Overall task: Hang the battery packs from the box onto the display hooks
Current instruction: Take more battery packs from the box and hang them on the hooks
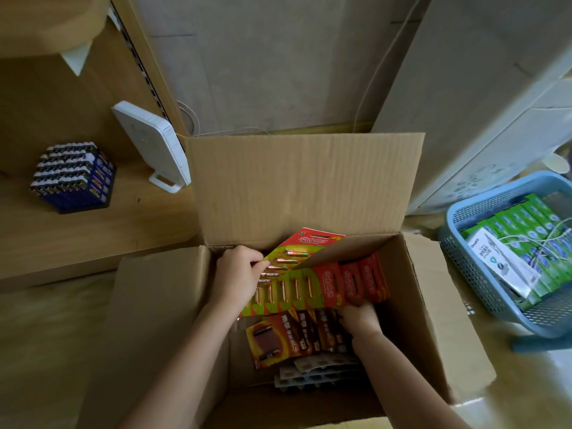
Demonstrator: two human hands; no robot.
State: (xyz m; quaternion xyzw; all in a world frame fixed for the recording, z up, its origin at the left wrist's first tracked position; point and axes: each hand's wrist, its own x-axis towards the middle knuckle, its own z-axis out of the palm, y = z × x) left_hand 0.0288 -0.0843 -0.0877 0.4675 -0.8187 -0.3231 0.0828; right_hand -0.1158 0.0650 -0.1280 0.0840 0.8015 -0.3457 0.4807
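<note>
An open cardboard box (pixel 427 305) stands on the floor in front of me, its flaps spread. Inside lie red and green battery packs (pixel 309 289) in a fanned row, with darker red packs (pixel 288 339) and grey blister cards (pixel 315 373) below them. My left hand (pixel 238 274) pinches the edge of one red and green battery pack (pixel 306 246), tilted up out of the row. My right hand (pixel 359 317) reaches into the box and grips the lower edge of the fanned row. No display hooks are in view.
A wooden shelf unit (pixel 93 230) at the left holds a dark blue block of lighters (pixel 74 178) and a white router (pixel 154 144). A blue plastic basket (pixel 483 274) with green boxes sits at the right. Cardboard panels stand behind the box.
</note>
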